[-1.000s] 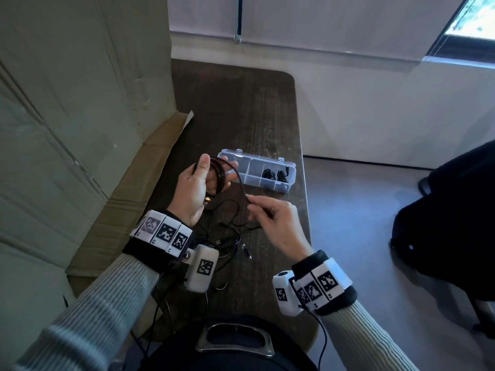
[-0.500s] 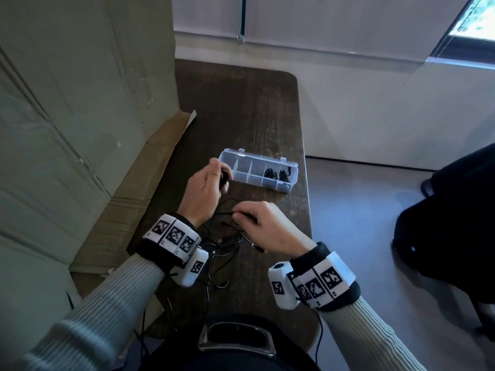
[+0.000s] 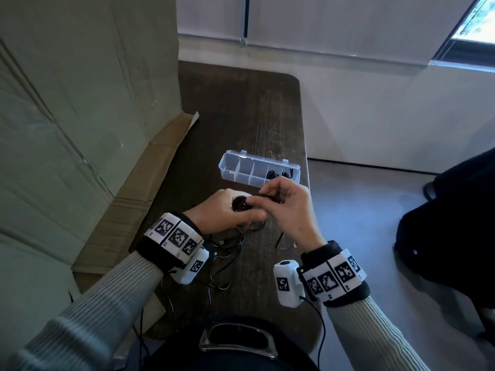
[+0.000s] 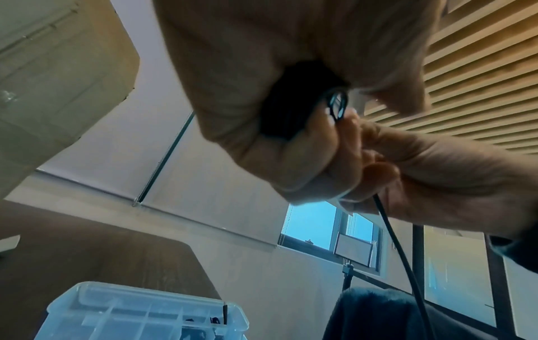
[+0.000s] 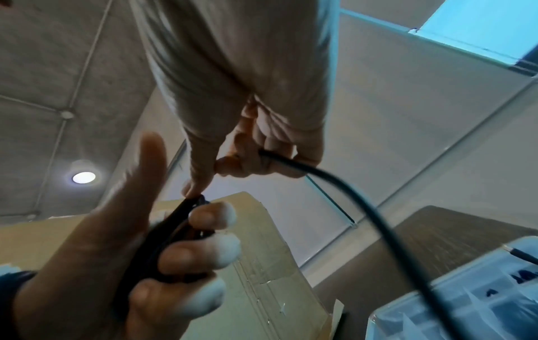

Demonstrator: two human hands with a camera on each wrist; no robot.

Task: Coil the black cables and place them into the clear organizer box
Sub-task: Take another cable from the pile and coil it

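A large cardboard box (image 3: 80, 108) stands along the left edge of the dark wooden table (image 3: 241, 108), one flap (image 3: 150, 178) folded down onto the tabletop. To the right of the table, on the grey floor, lies a dark bag (image 3: 450, 236). No readable writing shows; the bands on both wrists carry only black-and-white square marker patterns.

The clear organizer box (image 3: 241, 164) sits open near the table's right edge, just beyond the hands, divided into compartments. Small black items lie in its rightmost compartments; the left ones show only clear plastic.

Loose black cables (image 3: 227, 250) sprawl in thin loops on the table toward the near edge, partly hidden beneath the left wrist.

The left hand (image 3: 225, 212) is held above the table's middle, fingers curled around a small coil of black cable (image 3: 241, 203), gripping the bundled loops against the palm with the thumb straight alongside. The right hand (image 3: 289, 207) touches it from the right, forefinger tip on the coil's rim, the other fingers curled and pinching the free strand (image 5: 349, 195) of the same cable. That strand is thin, smooth and matte black, and trails down from the right hand toward the table.
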